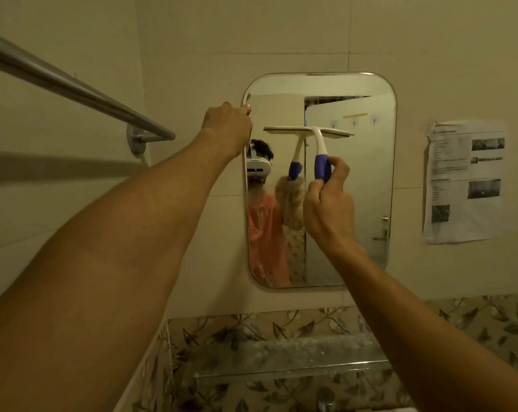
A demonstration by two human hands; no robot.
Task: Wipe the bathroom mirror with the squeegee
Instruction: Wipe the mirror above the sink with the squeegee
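A rounded rectangular mirror hangs on the tiled wall straight ahead. My right hand is shut on the blue grip of a white squeegee. The squeegee stands upright with its blade lying level against the glass in the mirror's upper half. My left hand is closed on the mirror's upper left edge, with the thumb at the rim. The glass reflects a person in an orange top, the squeegee, and a door behind.
A metal towel bar runs from the upper left to a wall bracket. A printed paper sheet hangs right of the mirror. Below are a glass shelf, leaf-patterned tiles and a tap.
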